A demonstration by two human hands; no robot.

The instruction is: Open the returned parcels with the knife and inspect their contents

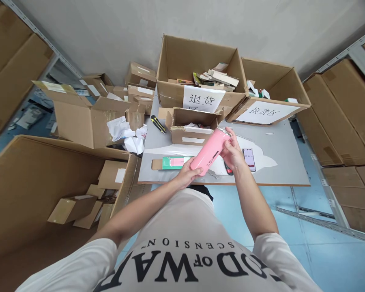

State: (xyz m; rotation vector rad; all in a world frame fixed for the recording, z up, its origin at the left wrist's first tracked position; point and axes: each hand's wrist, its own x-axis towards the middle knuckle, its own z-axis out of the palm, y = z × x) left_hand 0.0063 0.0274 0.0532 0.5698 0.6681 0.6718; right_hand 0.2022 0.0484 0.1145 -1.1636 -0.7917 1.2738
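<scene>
Over the grey tabletop, a pink bottle sits tilted between both hands. Left hand cups the bottom end, fingers wrapped round it; right hand grips near the top, fingers curled on it. Green box and phone lie just beside.

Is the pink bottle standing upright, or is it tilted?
Tilted. The pink bottle is held above the table, slanting: the left hand holds its lower end, the right hand its higher end.
</scene>
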